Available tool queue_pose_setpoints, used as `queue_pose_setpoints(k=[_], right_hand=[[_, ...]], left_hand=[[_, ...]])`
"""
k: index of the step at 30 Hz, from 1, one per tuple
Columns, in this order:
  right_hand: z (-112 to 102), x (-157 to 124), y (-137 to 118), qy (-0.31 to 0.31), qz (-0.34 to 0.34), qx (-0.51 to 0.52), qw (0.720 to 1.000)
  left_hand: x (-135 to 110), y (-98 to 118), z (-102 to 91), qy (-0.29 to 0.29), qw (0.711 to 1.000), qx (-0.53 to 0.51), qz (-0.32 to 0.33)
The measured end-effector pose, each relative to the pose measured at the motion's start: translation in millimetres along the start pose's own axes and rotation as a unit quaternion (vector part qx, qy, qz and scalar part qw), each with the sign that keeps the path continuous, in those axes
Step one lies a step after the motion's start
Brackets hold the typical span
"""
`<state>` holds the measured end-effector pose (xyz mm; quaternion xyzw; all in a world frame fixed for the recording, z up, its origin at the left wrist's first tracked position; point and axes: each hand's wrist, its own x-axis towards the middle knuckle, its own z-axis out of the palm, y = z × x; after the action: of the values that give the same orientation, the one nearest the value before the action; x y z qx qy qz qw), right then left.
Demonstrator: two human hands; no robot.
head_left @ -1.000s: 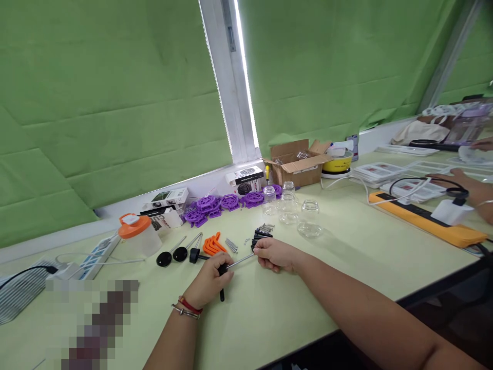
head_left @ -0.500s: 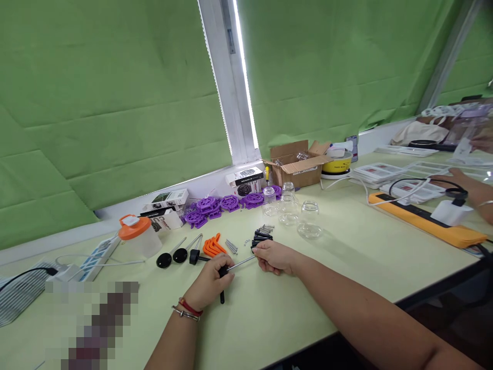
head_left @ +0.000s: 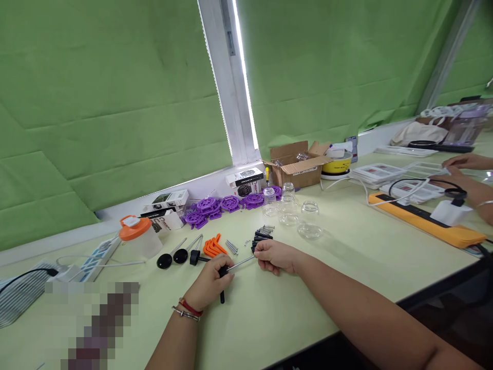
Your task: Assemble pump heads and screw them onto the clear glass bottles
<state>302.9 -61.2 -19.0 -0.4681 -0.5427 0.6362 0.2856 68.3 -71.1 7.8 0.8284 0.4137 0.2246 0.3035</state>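
Note:
My left hand (head_left: 213,280) is closed around a black piece (head_left: 222,296), and its dark arm sticks out below my fingers. From it a thin metal rod (head_left: 242,263) runs up to the right. The fingertips of my right hand (head_left: 276,257) pinch the rod's far end; whatever tiny part sits there is hidden. Just beyond lie short black cylinders (head_left: 262,236) and several small springs (head_left: 266,228). Left of these are metal pins (head_left: 231,247), orange bent pieces (head_left: 213,245), a black handle piece (head_left: 195,257), and two rods with round black discs (head_left: 180,255).
Glass jars (head_left: 309,221) stand behind my right hand. Purple plastic discs (head_left: 230,203), small boxes (head_left: 165,218) and an open carton (head_left: 296,172) line the back. An orange-lidded cup (head_left: 140,239) is left; an orange power strip (head_left: 427,218) and a co-worker's hands (head_left: 458,177) are right.
My hands and the rod between them stay practically where they were. At the far right, the co-worker's hands have shifted, and a second one now shows beside the clear trays.

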Motion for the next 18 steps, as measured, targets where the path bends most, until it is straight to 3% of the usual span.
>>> queue_pose_setpoints(k=[18], right_hand=[[0.6,0.2,-1.6,0.012,0.013,-0.001,1.000]], left_hand=[[-0.3,0.4,0.7,-0.004,1.000,-0.005,-0.008]])
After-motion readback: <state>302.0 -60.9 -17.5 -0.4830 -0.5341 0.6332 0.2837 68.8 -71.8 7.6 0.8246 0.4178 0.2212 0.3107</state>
